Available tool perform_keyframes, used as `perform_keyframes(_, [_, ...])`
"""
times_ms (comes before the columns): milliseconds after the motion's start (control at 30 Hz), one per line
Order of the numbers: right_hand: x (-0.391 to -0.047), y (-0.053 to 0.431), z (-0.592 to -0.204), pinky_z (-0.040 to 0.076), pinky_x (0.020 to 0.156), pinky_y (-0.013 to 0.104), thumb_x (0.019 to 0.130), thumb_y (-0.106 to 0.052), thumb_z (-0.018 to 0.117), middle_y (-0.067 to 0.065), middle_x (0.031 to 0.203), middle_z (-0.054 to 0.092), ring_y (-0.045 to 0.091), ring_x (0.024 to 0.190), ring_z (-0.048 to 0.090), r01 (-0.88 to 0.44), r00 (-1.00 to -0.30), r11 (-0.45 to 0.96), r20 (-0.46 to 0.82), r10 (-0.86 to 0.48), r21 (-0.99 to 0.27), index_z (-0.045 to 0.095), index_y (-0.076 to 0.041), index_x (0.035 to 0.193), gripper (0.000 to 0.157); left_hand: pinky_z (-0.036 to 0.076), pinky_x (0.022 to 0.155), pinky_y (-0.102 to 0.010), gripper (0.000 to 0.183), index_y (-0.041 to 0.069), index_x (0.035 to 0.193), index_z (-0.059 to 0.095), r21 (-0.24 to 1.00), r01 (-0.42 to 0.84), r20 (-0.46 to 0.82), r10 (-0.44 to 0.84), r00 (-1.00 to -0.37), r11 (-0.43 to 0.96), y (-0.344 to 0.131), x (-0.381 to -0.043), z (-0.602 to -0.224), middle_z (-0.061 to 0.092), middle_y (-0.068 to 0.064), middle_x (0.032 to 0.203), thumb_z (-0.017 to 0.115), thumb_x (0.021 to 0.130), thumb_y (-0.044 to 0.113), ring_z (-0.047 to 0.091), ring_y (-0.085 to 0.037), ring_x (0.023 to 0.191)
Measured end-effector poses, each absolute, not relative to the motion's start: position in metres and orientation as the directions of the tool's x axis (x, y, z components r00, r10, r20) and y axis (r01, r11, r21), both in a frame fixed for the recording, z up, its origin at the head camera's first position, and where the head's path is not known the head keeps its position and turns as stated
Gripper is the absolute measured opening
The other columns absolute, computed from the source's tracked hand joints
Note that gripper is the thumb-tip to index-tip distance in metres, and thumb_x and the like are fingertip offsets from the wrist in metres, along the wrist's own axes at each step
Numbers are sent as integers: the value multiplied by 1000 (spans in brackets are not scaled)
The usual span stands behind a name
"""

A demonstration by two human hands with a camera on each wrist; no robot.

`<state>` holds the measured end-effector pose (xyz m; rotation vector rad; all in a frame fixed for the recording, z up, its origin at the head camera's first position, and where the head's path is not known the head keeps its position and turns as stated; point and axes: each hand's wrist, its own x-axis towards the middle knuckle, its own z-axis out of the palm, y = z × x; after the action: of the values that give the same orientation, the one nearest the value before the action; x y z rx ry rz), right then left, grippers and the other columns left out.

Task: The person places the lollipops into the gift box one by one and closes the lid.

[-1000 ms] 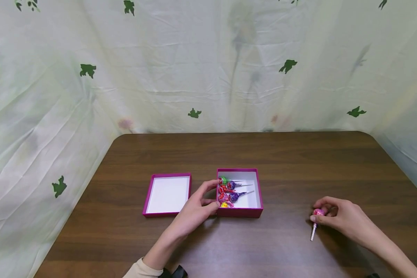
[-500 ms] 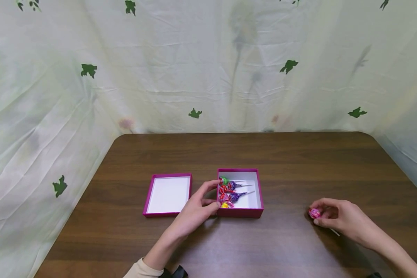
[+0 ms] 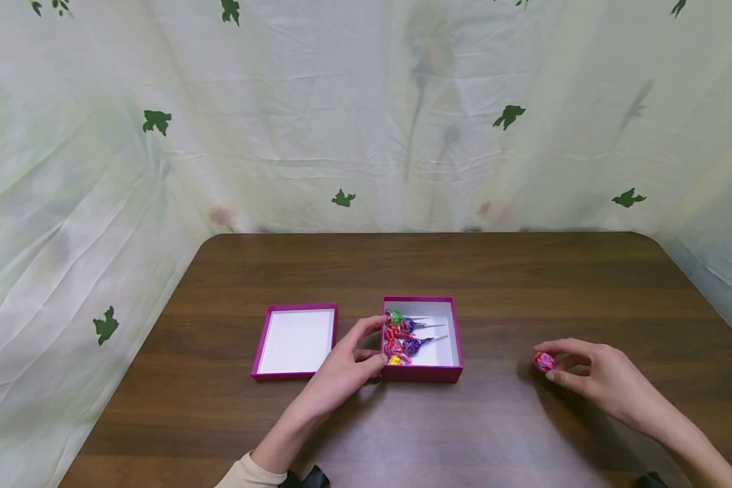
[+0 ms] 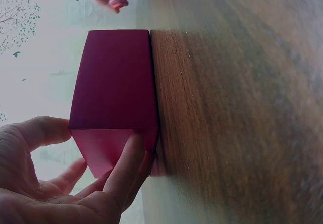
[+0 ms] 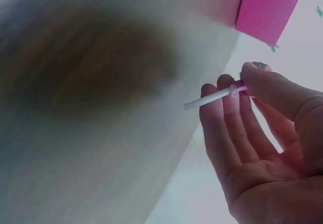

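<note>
My right hand (image 3: 600, 376) pinches a lollipop with a pink and red wrapper (image 3: 544, 361) above the table's right side; its white stick (image 5: 209, 99) shows in the right wrist view. My left hand (image 3: 348, 366) touches the left side of an uncovered magenta box (image 3: 423, 374). Its thumb is at the near corner and the other fingers lie along the left wall, as the left wrist view (image 4: 111, 77) of the box shows. Inside, several wrapped lollipops (image 3: 411, 346) in green, red, purple and yellow lie mostly along the left, some sticks pointing right.
Left of the box lies its matching magenta lid (image 3: 295, 341), white inside facing up. Both stand on a brown wooden table (image 3: 494, 285). A pale curtain (image 3: 280, 102) with green leaf-like patches hangs behind the table and along its sides.
My right hand has turned the lollipop so its stick no longer points toward me, then raised it slightly and moved it left. The left hand and box have stayed put.
</note>
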<state>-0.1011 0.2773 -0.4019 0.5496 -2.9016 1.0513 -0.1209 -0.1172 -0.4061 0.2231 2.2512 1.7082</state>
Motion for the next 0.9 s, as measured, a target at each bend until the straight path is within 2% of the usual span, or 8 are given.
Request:
perform_keyframes(233, [-107,260,-393,54,76,21,80,-5,80,-11,103,70,7,87,67,-358,-929,664,184,-320,-656,67,-17,117,41,54,83,-39,56,24,146,44,960,-62,-147,305,-941,272,-117,-121,-407,41,-9,149,64,93,17,61,-29,110])
perform_keyframes(567, [-113,239,-383,55,75,24,82,1,76,-8,107,69,12,90,68,-417,-898,549,236,-371,-724,66,-23,117,43,54,83,-39,56,24,146,44,960,-61,-146,306,-941,272,-116,-121,-406,41,-9,149,64,93,17,61,-30,110])
perform_keyframes(900, [-119,213,-369,56,75,29,84,-3,76,-5,108,68,19,89,69,-482,-852,407,307,-424,-776,66,-20,118,39,54,83,-39,56,24,146,44,957,-66,-154,300,-942,282,-117,-121,-406,40,-9,149,63,93,16,60,-30,111])
